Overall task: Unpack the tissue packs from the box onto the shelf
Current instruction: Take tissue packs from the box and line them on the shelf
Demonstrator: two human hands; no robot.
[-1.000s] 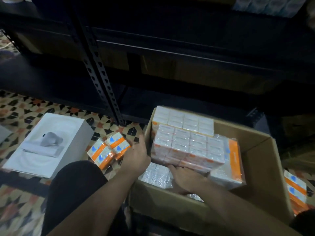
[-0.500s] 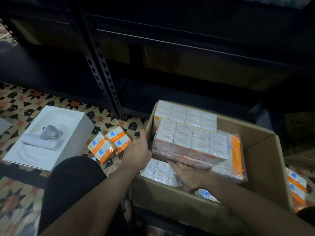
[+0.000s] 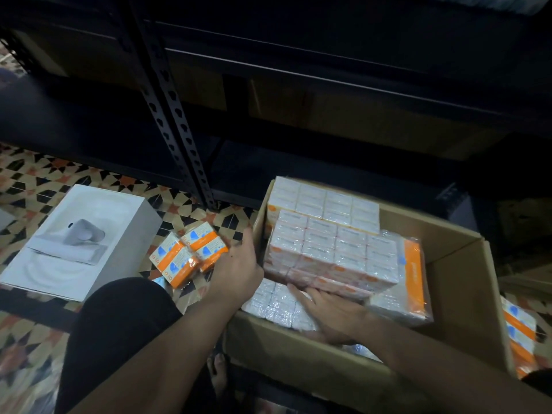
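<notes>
A plastic-wrapped bundle of tissue packs (image 3: pixel 331 252), white with orange edges, lies tilted on top of others inside the open cardboard box (image 3: pixel 460 264). My left hand (image 3: pixel 236 264) grips the bundle's left end at the box's left wall, its fingers hidden behind the bundle. My right hand (image 3: pixel 325 312) lies flat with straight fingers under the bundle's near edge. A second bundle (image 3: pixel 325 201) stands behind it, and more packs (image 3: pixel 274 303) lie beneath. The dark metal shelf (image 3: pixel 298 168) is just beyond the box.
Loose orange-and-blue tissue packs (image 3: pixel 188 252) lie on the patterned floor left of the box, beside a white product box (image 3: pixel 77 243). A perforated shelf post (image 3: pixel 173 115) rises between them. More packs (image 3: pixel 519 333) lie at the right edge. My dark-clothed knee (image 3: pixel 119 330) is at the lower left.
The bundle has risen slightly at its near edge, so more of the packs beneath show. Both hands have stayed on it, and the view has dipped a little.
</notes>
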